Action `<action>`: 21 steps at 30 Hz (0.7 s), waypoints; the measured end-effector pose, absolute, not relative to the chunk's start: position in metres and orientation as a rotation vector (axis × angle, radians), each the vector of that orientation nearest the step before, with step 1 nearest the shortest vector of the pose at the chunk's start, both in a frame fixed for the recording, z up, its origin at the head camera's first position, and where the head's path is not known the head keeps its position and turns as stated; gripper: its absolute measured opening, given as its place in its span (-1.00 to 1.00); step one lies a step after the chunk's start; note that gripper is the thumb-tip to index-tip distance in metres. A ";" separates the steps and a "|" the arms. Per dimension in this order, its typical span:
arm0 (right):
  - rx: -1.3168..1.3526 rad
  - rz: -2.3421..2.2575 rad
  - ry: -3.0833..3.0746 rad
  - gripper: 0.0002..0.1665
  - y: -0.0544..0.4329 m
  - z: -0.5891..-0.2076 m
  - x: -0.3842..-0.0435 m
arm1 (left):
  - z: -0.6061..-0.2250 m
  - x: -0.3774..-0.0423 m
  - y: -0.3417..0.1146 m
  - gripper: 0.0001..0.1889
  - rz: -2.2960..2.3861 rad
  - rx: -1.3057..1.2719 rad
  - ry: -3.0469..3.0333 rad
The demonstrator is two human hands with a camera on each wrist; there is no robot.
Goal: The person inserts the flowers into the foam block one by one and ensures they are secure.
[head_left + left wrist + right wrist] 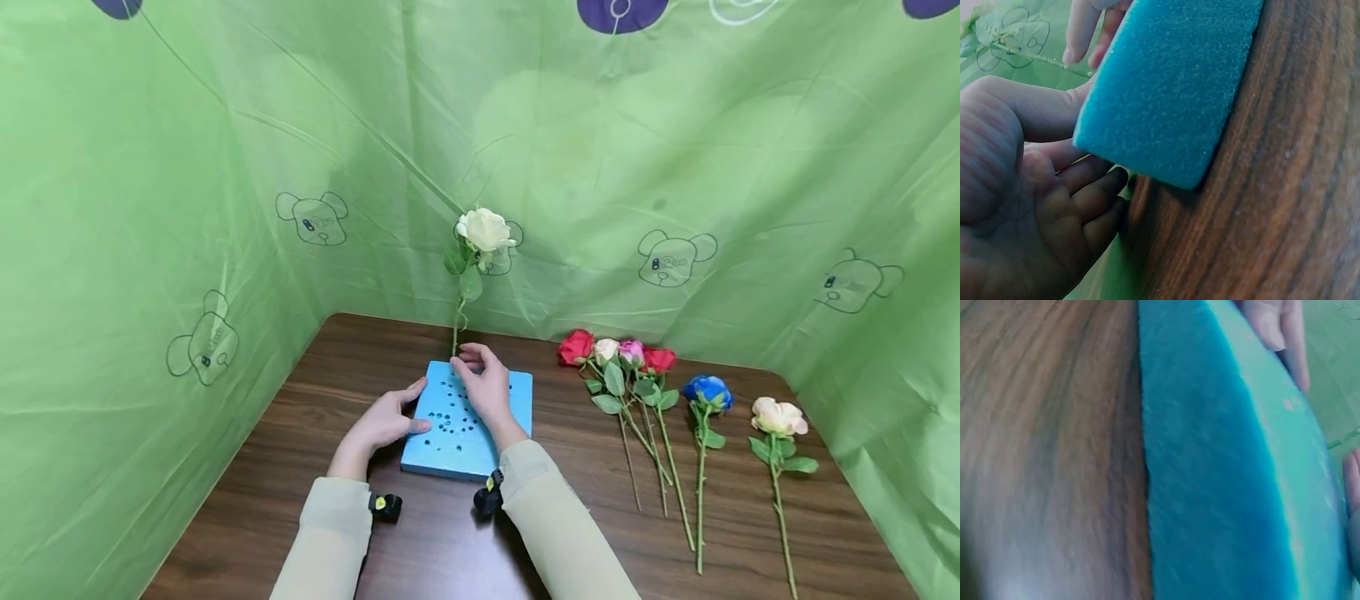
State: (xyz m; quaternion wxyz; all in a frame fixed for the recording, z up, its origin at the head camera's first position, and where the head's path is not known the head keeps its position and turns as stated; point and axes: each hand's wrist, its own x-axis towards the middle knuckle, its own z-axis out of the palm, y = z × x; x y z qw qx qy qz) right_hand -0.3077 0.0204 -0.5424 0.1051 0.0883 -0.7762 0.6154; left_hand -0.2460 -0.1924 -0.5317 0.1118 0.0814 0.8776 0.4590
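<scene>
A blue foam block (450, 457), its top dotted with many small holes, lies flat on the table. My left hand (384, 422) holds its left side, thumb over the top; in the left wrist view the other fingers (1094, 197) are bent beside the block's wall. A white artificial rose (486, 230) with green leaves stands nearly upright at the block's far left corner. Low on its stem (454, 337), my right hand (487, 388) pinches with thumb and fingertips. The stem's lower end is hidden behind those fingers.
Right of the block on the wooden table (600, 533) lie more artificial roses: a red one (577, 347), a small cream one (605, 350), a pink one (632, 352), another red one (660, 360), a blue one (707, 392) and a cream-pink one (780, 417). A green curtain (570, 167) hangs behind.
</scene>
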 end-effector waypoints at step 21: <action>0.437 1.993 -2.695 -0.43 0.195 -0.488 -0.222 | -0.532 -0.246 -0.194 -0.07 1.312 0.267 2.585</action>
